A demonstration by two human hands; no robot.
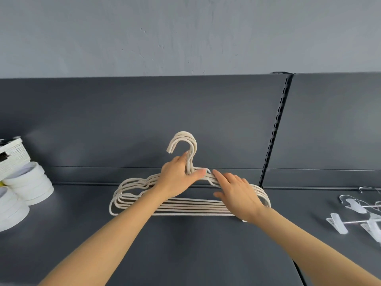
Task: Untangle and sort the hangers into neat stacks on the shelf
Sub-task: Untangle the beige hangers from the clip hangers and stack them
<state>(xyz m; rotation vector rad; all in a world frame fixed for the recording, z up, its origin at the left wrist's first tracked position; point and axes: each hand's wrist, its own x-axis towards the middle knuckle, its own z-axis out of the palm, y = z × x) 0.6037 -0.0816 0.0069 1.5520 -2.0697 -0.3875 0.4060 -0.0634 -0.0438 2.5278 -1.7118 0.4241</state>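
6 or so cream hangers (185, 205) (hooks together)

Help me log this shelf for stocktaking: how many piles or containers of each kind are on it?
Cream hanger stack: 1
Clear clip-hanger pile: 1
White roll stacks: 2
White basket: 1
Total: 5

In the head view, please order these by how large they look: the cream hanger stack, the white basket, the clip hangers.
1. cream hanger stack: largest.
2. clip hangers
3. white basket
Places 2 and 3 are unsure, because the frame edge cuts off both.
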